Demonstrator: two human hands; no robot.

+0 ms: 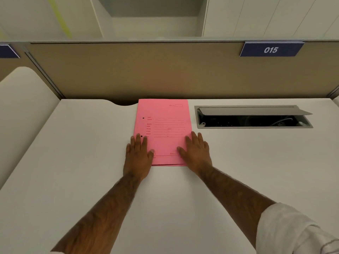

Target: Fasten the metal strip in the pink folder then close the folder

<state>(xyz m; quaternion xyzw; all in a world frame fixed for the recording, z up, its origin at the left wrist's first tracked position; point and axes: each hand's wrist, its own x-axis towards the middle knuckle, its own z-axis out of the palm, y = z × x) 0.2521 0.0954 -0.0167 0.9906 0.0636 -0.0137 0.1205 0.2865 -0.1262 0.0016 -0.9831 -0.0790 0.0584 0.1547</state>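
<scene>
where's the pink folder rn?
In the head view the pink folder lies closed and flat mid-desk, against the partition, just left of the open cable box, with the left hand and right hand flat on its near corners.

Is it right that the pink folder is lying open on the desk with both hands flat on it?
Not quite. The pink folder is closed, not open: the head view shows its printed front cover facing up. The rest holds: it lies on the desk, with the left hand and right hand flat on its near corners.
</scene>
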